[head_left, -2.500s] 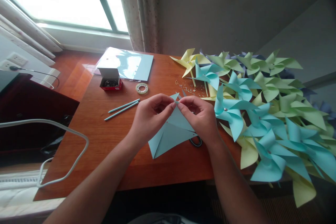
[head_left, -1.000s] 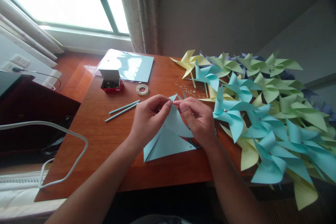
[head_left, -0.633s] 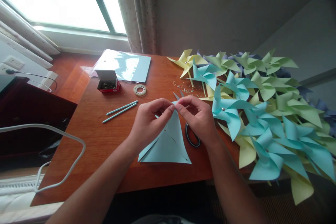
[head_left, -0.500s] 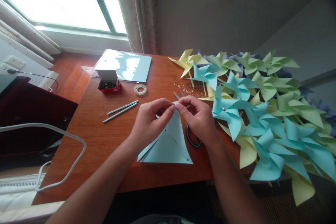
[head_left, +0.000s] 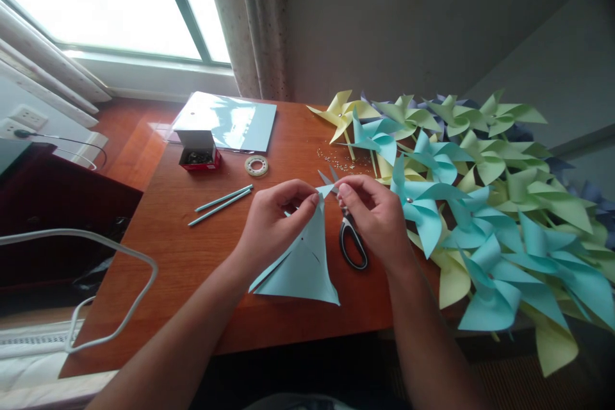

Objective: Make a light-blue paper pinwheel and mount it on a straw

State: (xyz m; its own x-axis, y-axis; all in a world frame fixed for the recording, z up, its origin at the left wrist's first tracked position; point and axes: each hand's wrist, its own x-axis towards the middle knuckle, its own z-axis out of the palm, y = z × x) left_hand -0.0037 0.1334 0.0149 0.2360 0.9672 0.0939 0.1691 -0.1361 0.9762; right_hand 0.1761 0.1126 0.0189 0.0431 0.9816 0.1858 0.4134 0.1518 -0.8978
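Left hand (head_left: 283,210): pinching blue paper (head_left: 295,277).
Right hand (head_left: 369,208): pinching its tip (head_left: 327,190), now pulled rightward; it looks singled out.

Scissors (head_left: 346,220), sticks (head_left: 220,207), apparently beads (head_left: 340,161) on wooden table (head_left: 173,282)

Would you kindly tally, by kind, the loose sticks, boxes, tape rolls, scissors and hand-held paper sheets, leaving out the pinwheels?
Loose blue sticks: 2
Red box: 1
Tape roll: 1
Scissors: 1
Held blue paper sheet: 1
Total: 6
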